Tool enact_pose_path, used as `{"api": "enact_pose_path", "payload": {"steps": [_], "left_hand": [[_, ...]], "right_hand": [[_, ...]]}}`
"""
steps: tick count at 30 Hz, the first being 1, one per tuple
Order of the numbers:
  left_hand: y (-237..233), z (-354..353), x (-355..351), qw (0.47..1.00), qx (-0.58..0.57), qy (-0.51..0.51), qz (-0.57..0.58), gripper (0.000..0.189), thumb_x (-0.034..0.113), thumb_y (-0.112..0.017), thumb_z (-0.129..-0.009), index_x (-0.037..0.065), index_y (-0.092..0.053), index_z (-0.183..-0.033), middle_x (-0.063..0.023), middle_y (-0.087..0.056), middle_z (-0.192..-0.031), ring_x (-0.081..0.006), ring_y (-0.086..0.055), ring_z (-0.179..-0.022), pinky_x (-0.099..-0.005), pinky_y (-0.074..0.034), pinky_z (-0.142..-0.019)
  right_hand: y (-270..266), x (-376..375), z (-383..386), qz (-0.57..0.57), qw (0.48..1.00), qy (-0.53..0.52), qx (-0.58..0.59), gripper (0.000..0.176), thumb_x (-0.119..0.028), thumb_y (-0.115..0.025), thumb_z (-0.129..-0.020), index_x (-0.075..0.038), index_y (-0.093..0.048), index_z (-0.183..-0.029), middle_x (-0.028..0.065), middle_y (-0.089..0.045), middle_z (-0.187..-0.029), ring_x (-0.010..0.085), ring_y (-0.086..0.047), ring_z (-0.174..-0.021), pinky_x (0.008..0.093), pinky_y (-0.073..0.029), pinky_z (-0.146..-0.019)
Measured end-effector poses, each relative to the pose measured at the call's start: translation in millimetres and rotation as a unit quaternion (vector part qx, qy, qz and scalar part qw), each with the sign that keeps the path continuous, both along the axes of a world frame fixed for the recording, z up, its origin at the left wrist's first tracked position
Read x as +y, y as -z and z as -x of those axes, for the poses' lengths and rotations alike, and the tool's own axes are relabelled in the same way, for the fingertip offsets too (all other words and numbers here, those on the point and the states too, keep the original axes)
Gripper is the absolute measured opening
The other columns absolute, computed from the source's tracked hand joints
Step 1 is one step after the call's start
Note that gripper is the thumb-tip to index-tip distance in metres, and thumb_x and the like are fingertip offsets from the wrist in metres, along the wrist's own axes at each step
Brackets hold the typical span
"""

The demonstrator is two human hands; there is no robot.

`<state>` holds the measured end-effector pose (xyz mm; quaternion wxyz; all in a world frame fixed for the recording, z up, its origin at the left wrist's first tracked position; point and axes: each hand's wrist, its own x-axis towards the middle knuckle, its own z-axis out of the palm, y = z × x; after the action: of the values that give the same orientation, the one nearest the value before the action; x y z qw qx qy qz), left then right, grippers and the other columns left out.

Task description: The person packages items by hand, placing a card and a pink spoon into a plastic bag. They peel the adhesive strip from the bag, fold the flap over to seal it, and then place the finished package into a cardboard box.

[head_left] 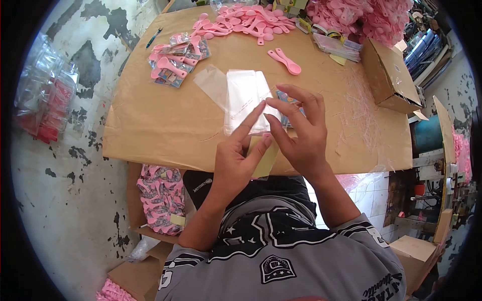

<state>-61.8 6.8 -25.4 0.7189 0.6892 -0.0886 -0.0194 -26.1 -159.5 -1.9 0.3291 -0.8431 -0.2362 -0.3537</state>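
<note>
A stack of clear plastic bags (pixel 241 85) lies near the middle of the table. My left hand (pixel 238 155) reaches over its lower part, index finger and thumb stretched apart. Opposite it, my right hand (pixel 304 133) has its fingers bent and spread, with the index fingertip close to my left index fingertip. I cannot make out any film between them. Under my left thumb is a yellow-green sheet (pixel 265 159) at the table edge. A printed card (pixel 282 96) is partly hidden behind my right hand. Beyond lie two pink spoons (pixel 286 62).
Pink spoons (pixel 241 22) are heaped at the back, beside a large pink bundle (pixel 359 20). Packed spoons with cards (pixel 173 65) lie back left, near a pen (pixel 154 38). A cardboard box (pixel 389 75) stands at right; pink strands (pixel 359 110) are scattered before it.
</note>
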Motion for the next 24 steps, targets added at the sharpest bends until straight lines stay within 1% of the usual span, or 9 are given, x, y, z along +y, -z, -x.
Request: {"api": "enact_pose_path", "payload": {"steps": [6, 9, 12, 13, 15, 18, 21, 22, 24], "left_hand": [[-6.6, 1.8, -1.1, 0.989, -0.068, -0.035, -0.127, 0.058, 0.011, -0.070, -0.100, 0.009, -0.053, -0.155, 0.0006, -0.023, -0.070, -0.0070, -0.026, -0.062, -0.0259, -0.025, -0.055], [-7.3, 4.1, -3.2, 0.988, -0.079, -0.044, -0.129, 0.062, 0.009, -0.074, -0.098, 0.008, -0.052, -0.156, 0.0095, -0.026, -0.069, -0.0036, -0.023, -0.061, -0.0252, -0.019, -0.054], [-8.9, 6.3, -1.6, 0.984, -0.058, -0.019, -0.169, 0.061, 0.011, -0.071, -0.099, 0.009, -0.051, -0.156, -0.0007, -0.023, -0.071, -0.0079, -0.029, -0.063, -0.0263, -0.027, -0.055], [-8.6, 5.7, -2.8, 0.985, -0.055, -0.017, -0.160, 0.061, 0.012, -0.072, -0.099, 0.009, -0.052, -0.156, 0.0023, -0.023, -0.070, -0.0069, -0.026, -0.062, -0.0264, -0.024, -0.055], [-7.7, 4.9, -5.0, 0.989, -0.049, -0.015, -0.142, 0.060, 0.012, -0.074, -0.098, 0.008, -0.054, -0.155, 0.0083, -0.024, -0.068, -0.0049, -0.021, -0.060, -0.0266, -0.018, -0.054], [-17.4, 3.6, 1.3, 0.988, -0.006, 0.010, -0.151, 0.057, 0.013, -0.072, -0.101, 0.004, -0.052, -0.154, 0.0068, -0.048, -0.064, -0.0012, -0.040, -0.059, -0.0222, -0.032, -0.055], [-2.8, -0.1, -5.4, 0.992, 0.064, -0.020, 0.107, 0.053, 0.014, -0.068, -0.104, -0.001, -0.050, -0.151, -0.0106, -0.078, -0.092, -0.0059, -0.068, -0.081, -0.0224, -0.053, -0.071], [0.2, -3.5, 3.1, 0.988, 0.077, 0.008, 0.136, 0.045, 0.014, -0.066, -0.106, -0.004, -0.051, -0.144, -0.0266, -0.072, -0.126, -0.0217, -0.073, -0.111, -0.0320, -0.059, -0.093], [6.6, -8.3, 2.6, 0.982, 0.058, -0.019, 0.179, 0.038, 0.013, -0.066, -0.105, -0.003, -0.055, -0.138, -0.0261, -0.072, -0.125, -0.0251, -0.074, -0.111, -0.0342, -0.060, -0.094]], "right_hand": [[9.7, 4.2, -7.4, -0.002, 0.999, 0.008, -0.041, 0.026, -0.005, -0.079, -0.081, -0.007, -0.076, -0.107, 0.0081, -0.070, -0.126, 0.0315, -0.061, -0.109, 0.0447, -0.049, -0.094], [10.4, 1.6, -11.7, 0.009, 0.999, 0.000, -0.041, 0.024, -0.003, -0.078, -0.079, -0.006, -0.075, -0.103, 0.0073, -0.070, -0.125, 0.0304, -0.062, -0.110, 0.0441, -0.049, -0.093], [12.6, -2.7, -14.1, 0.016, 0.999, -0.003, -0.033, 0.021, -0.002, -0.077, -0.079, -0.006, -0.072, -0.099, 0.0080, -0.071, -0.122, 0.0312, -0.063, -0.110, 0.0436, -0.050, -0.092], [12.8, -4.8, -15.9, 0.018, 0.999, -0.004, -0.032, 0.021, -0.001, -0.077, -0.079, -0.005, -0.071, -0.099, 0.0085, -0.071, -0.122, 0.0318, -0.063, -0.110, 0.0435, -0.050, -0.092], [13.2, -11.3, -19.9, -0.049, 0.999, 0.010, -0.004, 0.020, 0.000, -0.076, -0.080, -0.005, -0.070, -0.099, 0.0109, -0.071, -0.119, 0.0312, -0.065, -0.107, 0.0430, -0.052, -0.091], [14.1, -37.5, -34.2, -0.216, 0.976, 0.008, 0.027, 0.016, 0.002, -0.071, -0.085, -0.003, -0.067, -0.100, 0.0156, -0.071, -0.115, 0.0256, -0.068, -0.099, 0.0392, -0.055, -0.089], [-5.3, -53.2, -34.9, -0.531, 0.838, -0.093, 0.092, 0.013, 0.005, -0.064, -0.088, -0.002, -0.065, -0.099, 0.0148, -0.070, -0.111, 0.0191, -0.069, -0.095, 0.0341, -0.054, -0.089], [-1.1, -64.0, -32.5, -0.532, 0.830, -0.130, 0.102, 0.012, 0.006, -0.062, -0.090, -0.002, -0.064, -0.099, 0.0140, -0.070, -0.109, 0.0181, -0.068, -0.092, 0.0319, -0.054, -0.087], [9.6, -79.7, -22.8, -0.521, 0.817, -0.199, 0.144, 0.013, 0.007, -0.058, -0.092, -0.001, -0.063, -0.099, 0.0122, -0.069, -0.106, 0.0158, -0.066, -0.087, 0.0278, -0.052, -0.081]]}}
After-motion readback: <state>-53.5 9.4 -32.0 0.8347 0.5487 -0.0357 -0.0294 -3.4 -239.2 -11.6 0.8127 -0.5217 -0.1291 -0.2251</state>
